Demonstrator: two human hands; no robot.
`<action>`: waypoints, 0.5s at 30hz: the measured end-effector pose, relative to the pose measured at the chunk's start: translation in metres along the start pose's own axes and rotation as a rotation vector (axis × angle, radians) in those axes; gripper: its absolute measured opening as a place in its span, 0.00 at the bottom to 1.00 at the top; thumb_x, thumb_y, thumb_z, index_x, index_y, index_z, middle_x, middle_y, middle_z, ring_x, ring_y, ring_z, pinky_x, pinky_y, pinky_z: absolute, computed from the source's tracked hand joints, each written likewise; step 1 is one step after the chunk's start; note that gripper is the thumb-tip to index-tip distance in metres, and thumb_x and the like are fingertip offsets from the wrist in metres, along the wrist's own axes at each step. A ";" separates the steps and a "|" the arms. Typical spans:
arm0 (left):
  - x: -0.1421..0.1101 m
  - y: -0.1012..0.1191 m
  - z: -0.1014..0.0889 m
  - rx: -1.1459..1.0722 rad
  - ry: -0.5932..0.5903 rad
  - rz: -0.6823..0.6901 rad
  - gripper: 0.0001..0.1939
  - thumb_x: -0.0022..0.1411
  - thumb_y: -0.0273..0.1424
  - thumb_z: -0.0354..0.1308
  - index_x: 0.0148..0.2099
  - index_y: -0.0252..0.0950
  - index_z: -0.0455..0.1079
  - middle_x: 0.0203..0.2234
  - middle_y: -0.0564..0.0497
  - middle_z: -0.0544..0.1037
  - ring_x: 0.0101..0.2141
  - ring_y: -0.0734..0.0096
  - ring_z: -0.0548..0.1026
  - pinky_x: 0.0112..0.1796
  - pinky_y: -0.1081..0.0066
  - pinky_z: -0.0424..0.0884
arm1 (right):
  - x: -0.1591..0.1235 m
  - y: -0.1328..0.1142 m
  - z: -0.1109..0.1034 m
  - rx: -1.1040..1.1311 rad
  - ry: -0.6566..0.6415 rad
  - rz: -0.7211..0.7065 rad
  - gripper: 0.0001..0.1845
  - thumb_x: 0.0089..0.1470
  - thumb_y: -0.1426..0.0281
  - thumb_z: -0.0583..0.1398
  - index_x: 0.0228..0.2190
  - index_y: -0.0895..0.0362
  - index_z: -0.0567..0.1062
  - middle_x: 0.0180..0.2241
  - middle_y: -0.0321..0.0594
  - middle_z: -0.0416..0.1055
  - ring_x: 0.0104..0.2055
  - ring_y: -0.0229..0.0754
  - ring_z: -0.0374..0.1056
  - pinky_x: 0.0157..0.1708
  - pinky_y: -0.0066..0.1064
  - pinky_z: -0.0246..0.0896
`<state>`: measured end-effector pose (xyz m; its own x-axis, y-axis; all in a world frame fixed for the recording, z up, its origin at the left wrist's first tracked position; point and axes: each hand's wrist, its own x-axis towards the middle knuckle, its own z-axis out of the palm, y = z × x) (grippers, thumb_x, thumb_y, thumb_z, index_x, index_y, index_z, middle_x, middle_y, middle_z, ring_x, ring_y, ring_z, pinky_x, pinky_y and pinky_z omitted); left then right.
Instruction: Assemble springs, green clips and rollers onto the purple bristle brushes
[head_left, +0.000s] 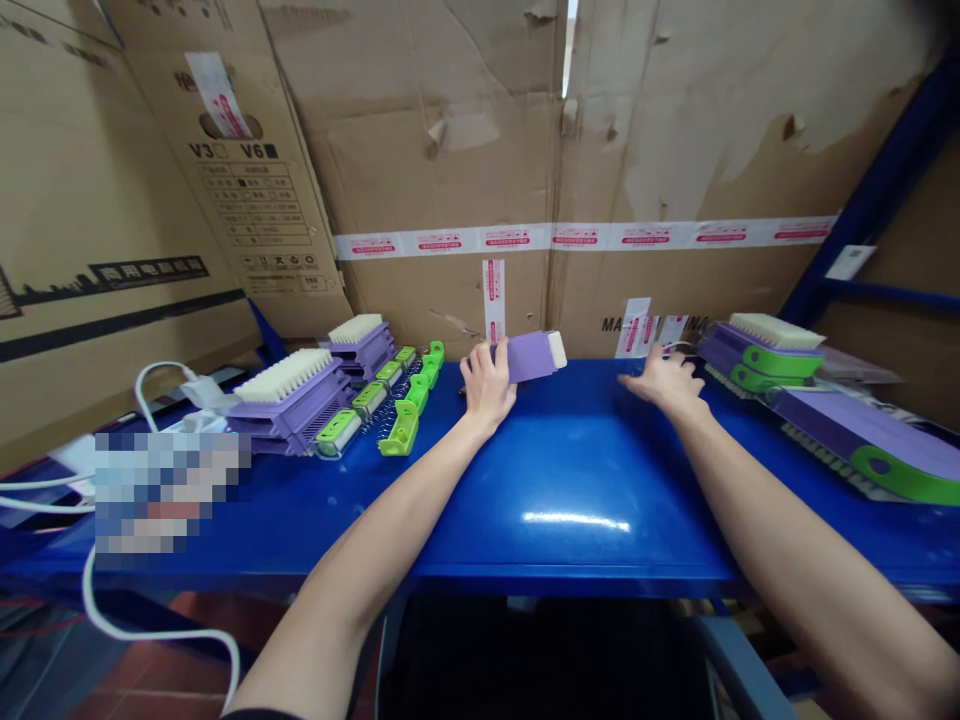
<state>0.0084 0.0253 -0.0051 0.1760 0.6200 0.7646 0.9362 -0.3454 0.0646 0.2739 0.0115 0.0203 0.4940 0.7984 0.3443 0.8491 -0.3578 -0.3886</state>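
My left hand (487, 385) grips a purple brush body with a white end (534, 355), held just above the blue table (570, 480) near its back edge. My right hand (664, 382) lies palm down on the table with its fingers spread, holding nothing, close to strips of pink-printed tape (637, 325) stuck to the cardboard. To its right lies a stack of purple brushes with white bristles and green handles (765, 352).
On the left stand purple brushes (292, 400), a row of green clips (409, 400) and small springs (379, 410). White cables (150, 380) trail off the left edge. Cardboard boxes (450, 150) wall the back. A long purple and green piece (877, 440) lies far right.
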 end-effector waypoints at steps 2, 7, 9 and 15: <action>0.000 -0.001 0.001 -0.004 0.009 -0.025 0.36 0.51 0.26 0.61 0.62 0.30 0.54 0.53 0.34 0.62 0.52 0.46 0.63 0.50 0.50 0.61 | 0.004 0.006 0.006 -0.065 -0.155 0.027 0.37 0.41 0.63 0.65 0.53 0.64 0.65 0.48 0.69 0.64 0.51 0.68 0.63 0.42 0.56 0.61; 0.001 -0.004 0.003 -0.018 0.023 -0.061 0.36 0.51 0.27 0.61 0.62 0.31 0.54 0.52 0.35 0.63 0.52 0.47 0.63 0.51 0.50 0.61 | 0.001 -0.007 0.010 0.238 -0.323 -0.366 0.46 0.40 0.71 0.66 0.60 0.60 0.57 0.37 0.49 0.74 0.42 0.53 0.71 0.44 0.42 0.64; 0.001 -0.004 0.002 -0.024 0.010 -0.031 0.36 0.51 0.26 0.60 0.62 0.31 0.54 0.52 0.34 0.62 0.53 0.46 0.63 0.51 0.50 0.60 | -0.007 -0.021 0.006 0.480 -0.407 -0.455 0.51 0.39 0.70 0.67 0.62 0.60 0.54 0.34 0.43 0.75 0.39 0.49 0.71 0.45 0.40 0.65; 0.001 -0.005 0.001 -0.048 -0.036 0.161 0.36 0.51 0.24 0.58 0.62 0.31 0.54 0.54 0.34 0.61 0.54 0.47 0.60 0.53 0.51 0.57 | -0.024 -0.043 0.002 0.993 -0.390 -0.330 0.50 0.40 0.65 0.68 0.61 0.59 0.55 0.29 0.37 0.73 0.34 0.44 0.70 0.38 0.38 0.69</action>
<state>0.0038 0.0283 -0.0055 0.3337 0.5785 0.7443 0.8799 -0.4745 -0.0257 0.2247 0.0087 0.0271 0.0315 0.9427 0.3321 0.3155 0.3059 -0.8983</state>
